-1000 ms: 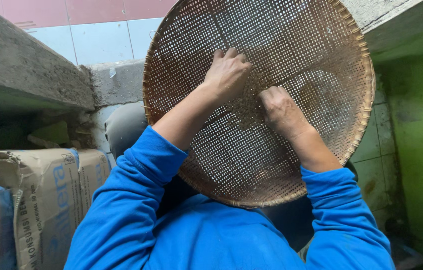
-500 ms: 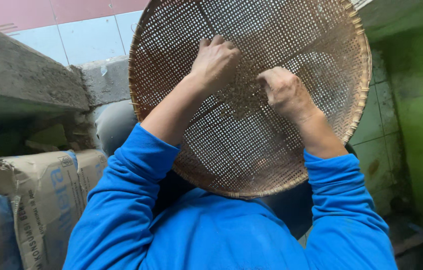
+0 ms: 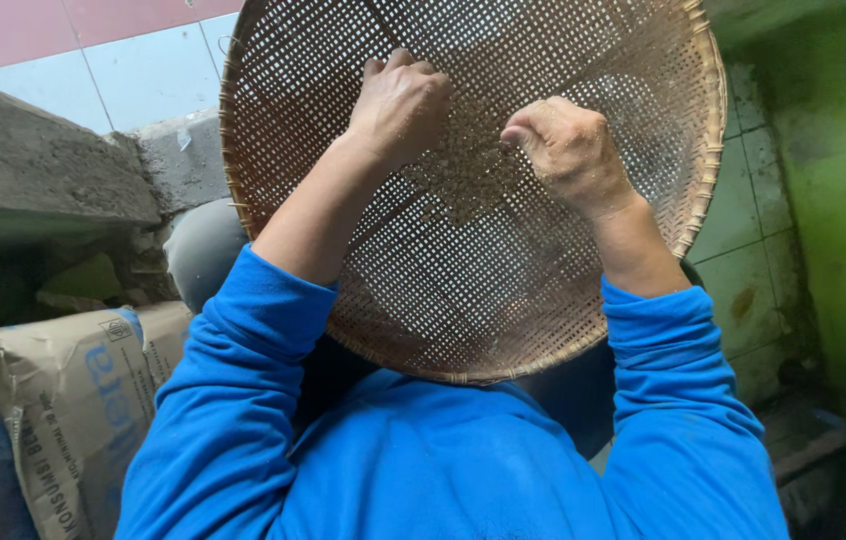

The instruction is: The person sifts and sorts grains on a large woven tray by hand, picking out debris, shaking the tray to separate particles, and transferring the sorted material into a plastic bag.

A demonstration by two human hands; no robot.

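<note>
Our left hand (image 3: pixel 403 105) and right hand (image 3: pixel 565 150), both clenched, pressed the grain (image 3: pixel 463 180) inside the woven tray (image 3: pixel 463 300), well within its rim, paper sacks (image 3: pixel 63 400) close at left.

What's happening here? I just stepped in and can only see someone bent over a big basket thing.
A person in blue sleeves has both hands inside a large round woven bamboo sieve. The left hand and right hand are curled, knuckles up, pressing on a small heap of grainy material at the sieve's middle. Paper sacks sit at the left, beside a rough concrete ledge; a green wall is on the right.
</note>
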